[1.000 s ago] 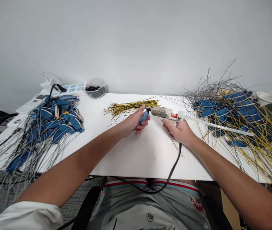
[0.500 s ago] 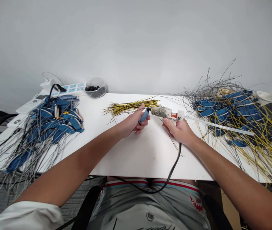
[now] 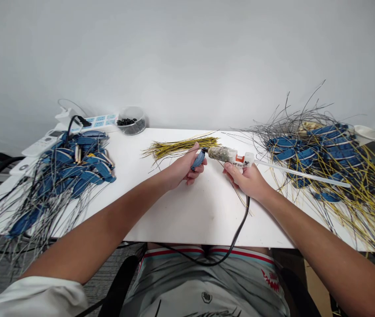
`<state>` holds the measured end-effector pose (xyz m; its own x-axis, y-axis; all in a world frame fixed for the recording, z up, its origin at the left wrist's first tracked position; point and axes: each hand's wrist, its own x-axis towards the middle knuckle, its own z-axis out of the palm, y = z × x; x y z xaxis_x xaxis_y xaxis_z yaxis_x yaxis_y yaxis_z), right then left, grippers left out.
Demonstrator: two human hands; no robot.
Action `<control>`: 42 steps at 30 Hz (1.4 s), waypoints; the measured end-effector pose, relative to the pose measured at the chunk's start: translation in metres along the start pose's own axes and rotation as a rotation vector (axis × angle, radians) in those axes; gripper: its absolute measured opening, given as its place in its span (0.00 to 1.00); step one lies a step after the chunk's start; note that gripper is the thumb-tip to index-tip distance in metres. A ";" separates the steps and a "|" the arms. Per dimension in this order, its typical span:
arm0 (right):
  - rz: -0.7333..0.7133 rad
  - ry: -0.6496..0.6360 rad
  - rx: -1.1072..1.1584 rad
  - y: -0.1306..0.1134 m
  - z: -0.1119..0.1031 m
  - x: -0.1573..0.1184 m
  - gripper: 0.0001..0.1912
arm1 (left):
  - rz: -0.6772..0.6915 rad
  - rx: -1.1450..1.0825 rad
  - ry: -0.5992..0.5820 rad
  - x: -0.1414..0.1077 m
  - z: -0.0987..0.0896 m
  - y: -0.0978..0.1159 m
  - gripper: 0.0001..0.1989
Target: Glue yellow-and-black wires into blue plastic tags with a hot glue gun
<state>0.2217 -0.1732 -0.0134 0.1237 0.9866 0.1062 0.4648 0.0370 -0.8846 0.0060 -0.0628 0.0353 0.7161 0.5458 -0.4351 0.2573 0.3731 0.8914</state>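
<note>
Glue gun [image 3: 227, 154] is in the person's right hand [image 3: 247, 180], above the middle of the white table [image 3: 190, 215]. This hand is closed narrow around the white body of the gun, with the fingers curled under it. The gun lies almost level, and its nozzle end, covered with rough grey old glue, points to the left. A long translucent glue stick [image 3: 303, 175] comes out from the back of the gun and reaches to the right, above the heap there. A black power cord [image 3: 240, 224] goes down from under the right hand and over the front edge of the table.

The left hand [image 3: 182, 169] holds a small blue plastic piece [image 3: 198, 160] with a tight pinch. This piece is just beside the nozzle, but I cannot tell if they touch. A bundle of yellow and black wires [image 3: 181, 147] lies on the table just behind the left hand.

On the left side of the table is a heap of blue parts with dark wires [image 3: 75, 165], and on the right side is a heap of blue parts with yellow and black wires [image 3: 319, 152]. Behind the left heap are a power strip [image 3: 100, 122] and a clear bowl of small black parts [image 3: 131, 120].
</note>
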 end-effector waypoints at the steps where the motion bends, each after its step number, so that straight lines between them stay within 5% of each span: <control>1: 0.004 0.000 0.001 0.000 0.000 0.000 0.28 | -0.004 0.000 0.003 0.000 0.000 0.000 0.34; 42: -0.164 -0.067 -0.212 -0.003 -0.005 -0.002 0.22 | -0.028 -0.016 -0.021 0.003 -0.007 -0.003 0.35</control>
<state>0.2250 -0.1756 -0.0088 -0.0234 0.9787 0.2040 0.6480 0.1702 -0.7423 0.0029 -0.0575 0.0309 0.7220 0.5194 -0.4571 0.2674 0.3998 0.8767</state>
